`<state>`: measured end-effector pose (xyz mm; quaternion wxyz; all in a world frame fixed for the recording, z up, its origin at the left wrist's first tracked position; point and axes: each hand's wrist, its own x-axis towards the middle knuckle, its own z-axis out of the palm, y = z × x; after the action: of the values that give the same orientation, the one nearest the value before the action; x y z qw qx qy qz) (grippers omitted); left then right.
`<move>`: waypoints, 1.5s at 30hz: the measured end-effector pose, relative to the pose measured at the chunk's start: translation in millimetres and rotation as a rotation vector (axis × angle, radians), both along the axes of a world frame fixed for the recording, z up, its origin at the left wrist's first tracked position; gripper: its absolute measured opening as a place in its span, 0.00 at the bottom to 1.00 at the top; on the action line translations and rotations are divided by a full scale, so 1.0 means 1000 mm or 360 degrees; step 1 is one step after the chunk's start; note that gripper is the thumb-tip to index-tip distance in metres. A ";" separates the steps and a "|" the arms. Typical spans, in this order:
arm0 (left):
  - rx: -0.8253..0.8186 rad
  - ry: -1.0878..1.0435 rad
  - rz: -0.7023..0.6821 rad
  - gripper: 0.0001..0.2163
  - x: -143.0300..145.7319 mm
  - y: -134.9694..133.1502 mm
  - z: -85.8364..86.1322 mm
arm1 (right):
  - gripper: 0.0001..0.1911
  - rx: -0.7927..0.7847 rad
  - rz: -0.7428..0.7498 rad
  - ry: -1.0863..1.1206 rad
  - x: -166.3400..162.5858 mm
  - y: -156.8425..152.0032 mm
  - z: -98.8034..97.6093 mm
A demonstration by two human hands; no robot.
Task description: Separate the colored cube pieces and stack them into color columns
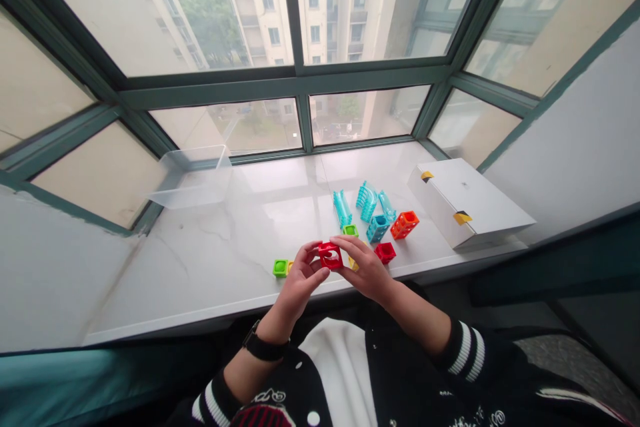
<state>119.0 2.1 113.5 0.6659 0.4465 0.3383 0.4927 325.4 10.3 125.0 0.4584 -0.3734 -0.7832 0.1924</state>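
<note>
A red hollow toy block (331, 256) is held up between my two hands above the sill's front part. My left hand (302, 275) grips its left side, and my right hand (367, 269) grips its right side. Left of my left hand lies a green block (281, 268), with a yellow piece partly hidden by the fingers. Behind my right hand sit a green block (351, 231) and a yellow block, mostly covered. Another red block (385, 253) rests just right of that hand. Farther back are a blue block (377, 229) and an orange-red block stack (405, 225).
Translucent turquoise track pieces (367, 201) lie behind the blocks. A clear plastic bin (193, 180) stands at the back left. On the right is a white box (473, 203) with yellow-black tabs. Windows enclose the marble-look sill (215, 267), whose front edge runs near my body.
</note>
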 end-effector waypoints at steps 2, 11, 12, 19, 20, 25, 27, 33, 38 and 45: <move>-0.0020 -0.0018 -0.0009 0.27 0.003 0.000 -0.001 | 0.34 -0.0018 -0.0006 0.0000 -0.001 0.000 -0.002; 0.0019 0.0061 -0.0073 0.28 0.016 -0.001 -0.006 | 0.39 -0.0024 -0.0122 -0.0034 -0.003 0.002 -0.010; 0.0044 0.0090 -0.0082 0.27 0.016 -0.001 -0.007 | 0.41 -0.0025 -0.0116 -0.0040 -0.001 0.002 -0.011; 0.0268 0.0403 -0.0185 0.22 0.009 -0.001 -0.006 | 0.38 -0.0226 -0.0046 0.0009 0.018 -0.004 -0.009; 0.0312 0.0459 -0.0225 0.23 0.007 -0.002 -0.004 | 0.38 -0.0270 -0.0023 0.0024 0.023 -0.005 -0.008; 0.0357 0.0595 -0.0286 0.23 0.002 -0.001 0.000 | 0.36 -0.0281 -0.0099 0.0060 0.056 -0.010 -0.009; 0.0339 0.0615 -0.0238 0.21 0.002 0.001 -0.003 | 0.37 -0.0296 -0.0249 0.0074 0.074 -0.013 -0.013; 0.0366 0.0770 -0.0094 0.19 -0.003 0.011 -0.022 | 0.37 -0.0379 -0.0721 0.0045 0.122 -0.020 -0.036; 0.0632 0.1337 0.0150 0.16 -0.020 0.022 -0.043 | 0.34 -0.0406 -0.0887 -0.0038 0.134 -0.022 -0.053; 0.0638 0.1637 0.0196 0.16 -0.046 0.022 -0.063 | 0.35 -0.0490 -0.0920 -0.0046 0.130 -0.012 -0.077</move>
<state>73.3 23.7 50.9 0.2867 0.7269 0.5450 0.3040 455.1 -2.1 47.7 0.4210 -0.6478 -0.6131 0.1651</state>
